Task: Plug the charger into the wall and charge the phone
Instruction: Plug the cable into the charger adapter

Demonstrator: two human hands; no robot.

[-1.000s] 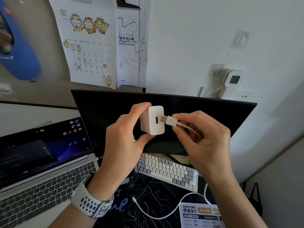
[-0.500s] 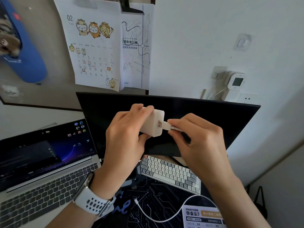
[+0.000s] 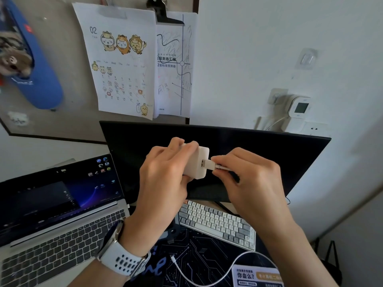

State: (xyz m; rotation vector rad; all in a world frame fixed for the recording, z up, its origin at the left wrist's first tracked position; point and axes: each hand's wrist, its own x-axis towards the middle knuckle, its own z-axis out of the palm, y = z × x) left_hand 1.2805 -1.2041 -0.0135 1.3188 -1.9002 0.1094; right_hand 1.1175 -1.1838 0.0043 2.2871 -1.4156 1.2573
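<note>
My left hand [image 3: 163, 175] grips a white square charger block [image 3: 198, 165] in front of the dark monitor. My right hand [image 3: 248, 179] pinches the white USB plug [image 3: 208, 164] of the cable, and the plug's metal tip sits in the charger's port. The white cable [image 3: 223, 273] loops down over the desk mat, its free end lying loose by the mat's middle. A white wall socket [image 3: 313, 128] is on the wall to the upper right, beside a plugged-in white device. No phone is in view.
A black monitor [image 3: 259, 150] stands behind my hands. An open laptop [image 3: 58, 214] sits at the left, a white and grey keyboard [image 3: 217, 223] below my hands on a black patterned mat. A calendar sheet [image 3: 120, 63] hangs on the wall.
My right hand has brought the USB plug from just outside the charger's port into it. Both hands dropped slightly and the charger turned its port face to the right.
</note>
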